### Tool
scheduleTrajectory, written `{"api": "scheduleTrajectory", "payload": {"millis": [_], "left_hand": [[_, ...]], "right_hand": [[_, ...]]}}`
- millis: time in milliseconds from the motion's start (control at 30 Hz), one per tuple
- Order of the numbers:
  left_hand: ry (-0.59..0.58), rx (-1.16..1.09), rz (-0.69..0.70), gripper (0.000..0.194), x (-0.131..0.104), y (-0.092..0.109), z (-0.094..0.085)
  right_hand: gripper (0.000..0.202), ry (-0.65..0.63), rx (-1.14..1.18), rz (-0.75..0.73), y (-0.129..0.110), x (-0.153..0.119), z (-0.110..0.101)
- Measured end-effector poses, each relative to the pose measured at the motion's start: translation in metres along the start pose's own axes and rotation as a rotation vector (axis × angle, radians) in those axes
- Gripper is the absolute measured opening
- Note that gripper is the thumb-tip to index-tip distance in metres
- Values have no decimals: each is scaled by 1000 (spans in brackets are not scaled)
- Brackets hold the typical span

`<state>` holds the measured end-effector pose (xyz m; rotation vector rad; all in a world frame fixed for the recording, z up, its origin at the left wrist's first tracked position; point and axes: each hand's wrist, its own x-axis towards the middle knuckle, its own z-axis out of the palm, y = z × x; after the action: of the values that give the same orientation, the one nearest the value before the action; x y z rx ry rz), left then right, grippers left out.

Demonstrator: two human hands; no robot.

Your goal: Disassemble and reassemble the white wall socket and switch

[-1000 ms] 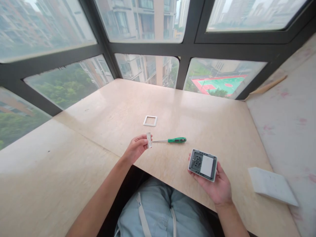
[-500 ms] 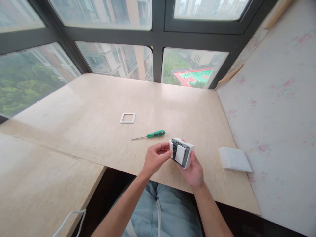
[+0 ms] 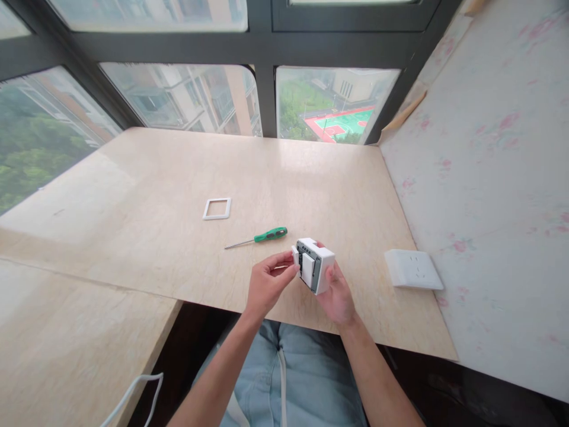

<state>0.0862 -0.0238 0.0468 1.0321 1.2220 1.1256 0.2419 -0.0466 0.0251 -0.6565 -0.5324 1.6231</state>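
My right hand [image 3: 336, 296] is closed around a white wall switch box [image 3: 326, 264] with a dark grey front. One white rocker [image 3: 308, 270] sits on that front, tilted toward the left. Between thumb and fingers, my left hand [image 3: 271, 279] pinches a second white rocker key [image 3: 295, 255] at the left edge of the grey front. I cannot tell whether this key is fully off the switch. Beyond my left hand, a screwdriver [image 3: 270, 234] with a green and black handle lies on the tabletop [image 3: 178, 249].
A white square frame [image 3: 217, 209] lies flat farther back on the left. At the right, by the flowered wall [image 3: 502, 178], sits a white socket unit [image 3: 414, 270]. A white cable [image 3: 133, 388] hangs at the lower left edge. Windows border the far side.
The view has shifted, so everything sits a little farther left and higher. The switch box has turned, showing more of its white right side. Both hands keep their hold.
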Motion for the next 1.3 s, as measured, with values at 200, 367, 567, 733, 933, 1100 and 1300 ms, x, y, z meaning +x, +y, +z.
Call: {"api": "scheduleTrajectory", "payload": {"millis": [200, 367, 567, 733, 933, 1100, 1300], "left_hand": [[-32, 26, -10, 41, 0, 7, -3], [-41, 20, -39, 42, 2, 7, -6], [-24, 38, -44, 39, 3, 5, -7], [-3, 101, -12, 34, 2, 6, -6], [-15, 224, 116, 27, -4, 8, -1], [7, 310, 227, 21, -8, 4, 3], [94, 188, 206, 22, -7, -9, 12]], "right_hand": [[54, -5, -22, -24, 1, 1, 1], [59, -5, -23, -27, 3, 2, -2], [59, -21, -47, -24, 4, 3, -3], [59, -31, -46, -9, 6, 4, -4], [58, -30, -29, 2, 6, 3, -5], [58, -8, -29, 7, 5, 3, -3], [59, 14, -20, -2, 1, 3, -1]]}}
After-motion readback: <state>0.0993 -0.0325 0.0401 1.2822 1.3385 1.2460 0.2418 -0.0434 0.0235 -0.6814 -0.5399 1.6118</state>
